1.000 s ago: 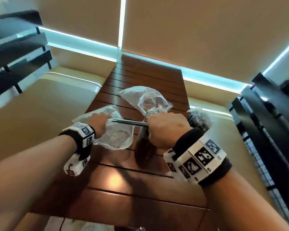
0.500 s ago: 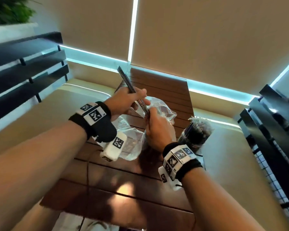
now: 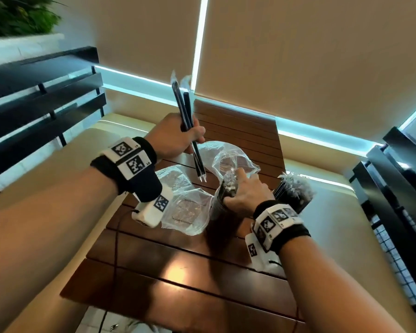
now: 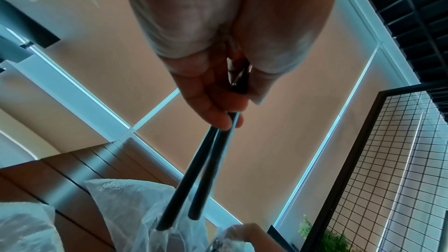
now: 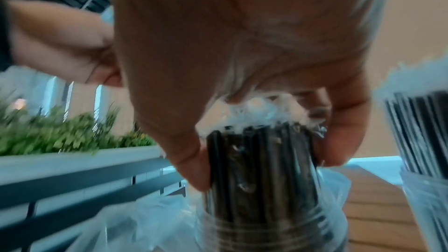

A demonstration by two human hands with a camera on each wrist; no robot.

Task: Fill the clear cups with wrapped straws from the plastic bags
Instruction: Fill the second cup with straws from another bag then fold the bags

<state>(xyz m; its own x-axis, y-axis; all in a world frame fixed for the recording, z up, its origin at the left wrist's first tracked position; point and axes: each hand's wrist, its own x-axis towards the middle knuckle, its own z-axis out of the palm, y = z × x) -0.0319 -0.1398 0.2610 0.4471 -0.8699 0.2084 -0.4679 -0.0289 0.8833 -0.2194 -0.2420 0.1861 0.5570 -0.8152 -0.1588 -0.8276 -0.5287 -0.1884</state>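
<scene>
My left hand [image 3: 178, 138] grips two black wrapped straws [image 3: 189, 131] raised above the wooden table [image 3: 178, 272], their lower tips pointing down toward the bags; the same straws [image 4: 194, 189] run down from my fingers [image 4: 218, 110] in the left wrist view. My right hand [image 3: 244, 195] curls round a bundle of black wrapped straws [image 5: 259, 160] standing in a clear cup [image 5: 254, 231]. A second clear cup [image 3: 292, 195] full of straws stands to the right. Two crumpled clear plastic bags [image 3: 185, 203] [image 3: 228, 157] lie on the table.
Beige bench seats [image 3: 34, 179] flank the table on both sides. A black slatted rail [image 3: 41, 99] runs on the left, a black wire-grid partition [image 3: 406, 236] on the right. A planter with greenery [image 3: 17, 18] sits far left. A black cable [image 3: 117, 255] crosses the table.
My left hand took two straws from my right hand and lifted them upright. My right hand dropped onto the straw bundle in the cup.
</scene>
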